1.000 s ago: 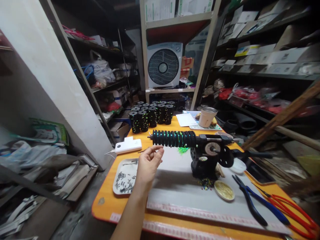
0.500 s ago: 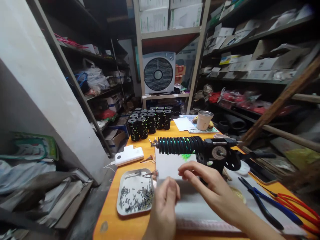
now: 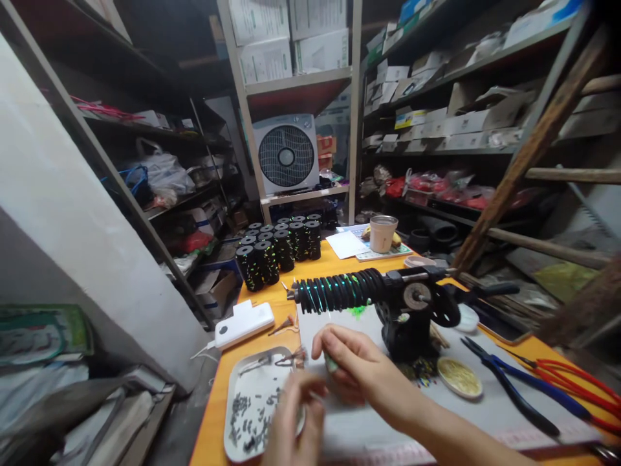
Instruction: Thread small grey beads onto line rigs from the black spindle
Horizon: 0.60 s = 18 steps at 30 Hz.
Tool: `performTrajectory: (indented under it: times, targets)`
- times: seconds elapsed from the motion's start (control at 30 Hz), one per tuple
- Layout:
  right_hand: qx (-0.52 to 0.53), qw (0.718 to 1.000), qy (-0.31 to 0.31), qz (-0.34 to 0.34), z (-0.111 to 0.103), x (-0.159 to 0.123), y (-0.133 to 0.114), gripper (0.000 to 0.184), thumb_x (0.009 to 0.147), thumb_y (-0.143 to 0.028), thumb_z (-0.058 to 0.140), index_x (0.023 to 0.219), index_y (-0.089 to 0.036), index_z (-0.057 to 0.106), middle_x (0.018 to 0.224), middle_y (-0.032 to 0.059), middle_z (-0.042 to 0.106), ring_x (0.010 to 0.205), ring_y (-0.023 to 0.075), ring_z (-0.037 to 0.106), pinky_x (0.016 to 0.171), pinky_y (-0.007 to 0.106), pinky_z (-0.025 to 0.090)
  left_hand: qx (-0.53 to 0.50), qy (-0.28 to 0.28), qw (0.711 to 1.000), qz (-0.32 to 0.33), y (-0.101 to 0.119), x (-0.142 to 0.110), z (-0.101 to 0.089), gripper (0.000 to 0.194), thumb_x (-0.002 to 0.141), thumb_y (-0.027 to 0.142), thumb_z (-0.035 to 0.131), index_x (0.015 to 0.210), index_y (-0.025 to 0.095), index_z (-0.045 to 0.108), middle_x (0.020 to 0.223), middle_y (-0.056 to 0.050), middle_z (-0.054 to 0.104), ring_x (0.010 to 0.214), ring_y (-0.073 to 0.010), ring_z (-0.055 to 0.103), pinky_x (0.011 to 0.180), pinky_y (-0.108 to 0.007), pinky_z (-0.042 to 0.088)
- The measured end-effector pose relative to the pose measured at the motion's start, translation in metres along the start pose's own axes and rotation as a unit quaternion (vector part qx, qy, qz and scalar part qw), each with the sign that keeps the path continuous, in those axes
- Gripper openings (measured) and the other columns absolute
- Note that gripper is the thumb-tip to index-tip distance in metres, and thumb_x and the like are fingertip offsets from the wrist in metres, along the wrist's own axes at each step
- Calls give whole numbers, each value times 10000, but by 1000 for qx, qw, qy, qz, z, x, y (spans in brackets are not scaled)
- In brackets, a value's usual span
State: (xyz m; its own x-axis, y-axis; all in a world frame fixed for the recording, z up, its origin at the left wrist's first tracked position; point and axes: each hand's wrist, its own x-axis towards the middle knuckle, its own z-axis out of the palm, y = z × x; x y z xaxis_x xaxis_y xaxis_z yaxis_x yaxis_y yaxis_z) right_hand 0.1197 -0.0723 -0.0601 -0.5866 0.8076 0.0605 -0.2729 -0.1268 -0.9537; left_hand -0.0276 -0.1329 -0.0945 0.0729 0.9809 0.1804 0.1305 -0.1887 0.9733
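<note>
My right hand (image 3: 356, 366) is closed, its fingers curled around a small pale-green thing (image 3: 330, 364) that mostly hides in the grip. It is in front of and below a black ribbed roller (image 3: 339, 291) wound with shiny blue-green thread, which sticks out leftward from a black hand-cranked machine (image 3: 407, 323). Smeared by motion, my left hand (image 3: 298, 414) is over the right edge of a white tray (image 3: 230, 424) holding small dark pieces and tweezers. Whether its fingers hold anything is not clear.
Pliers with dark blue handles (image 3: 514, 388), orange-handled scissors (image 3: 567, 385) and a dish of golden bits (image 3: 460, 377) lie at the right. A white power adapter (image 3: 245, 327) is at the left. Behind stand several black spools (image 3: 279, 249) and a cup (image 3: 383, 234).
My left hand has dropped from below the roller's free end to the tray. My right hand has entered from the right and now curls around the green thing. The view has turned rightward.
</note>
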Motion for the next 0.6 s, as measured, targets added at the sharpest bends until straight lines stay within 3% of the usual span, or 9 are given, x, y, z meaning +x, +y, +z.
performTrajectory:
  times: [0.1,0.2,0.3,0.43,0.5,0.6]
  targets:
    - [-37,999,-9,-30,3,-4,-6,469,869,-645,530,832,-178,510,567,-97,347,412,34,184,389,185,137,25,101,995,9,23,36,-9,357,876,515,551,993,216,706,774,-51,668,758,-224,621,709,-321,488]
    - [-90,994,-20,-50,0,-5,-2,492,875,-661,498,817,-173,519,603,-78,358,441,42,227,409,193,159,20,111,993,21,43,69,-6,306,806,480,661,784,180,719,538,15,558,515,-158,529,526,-268,418]
    - [-152,987,-27,-54,-7,-10,9,471,931,-617,423,835,-170,536,554,-81,332,457,63,264,431,190,204,11,140,990,31,49,84,1,268,732,421,753,671,166,696,513,17,576,474,-130,502,494,-242,382]
    - [-250,966,-51,-35,-15,-34,25,422,994,-476,336,828,-164,566,494,-80,335,439,84,311,449,199,272,-50,166,984,31,40,71,10,271,715,388,777,636,166,642,523,18,598,486,-114,524,516,-224,410]
    - [-308,949,-69,-25,-21,-54,29,391,993,-406,362,829,-157,616,523,-50,419,492,103,394,517,216,343,-108,167,980,19,33,55,17,292,717,404,774,651,169,614,586,13,615,567,-124,575,592,-237,469]
    - [-373,921,-115,-10,-35,-88,28,261,953,-335,470,974,-186,684,826,34,630,769,158,559,740,258,418,-207,151,966,-16,20,27,30,336,709,448,770,691,171,582,635,14,603,630,-137,609,705,-313,530]
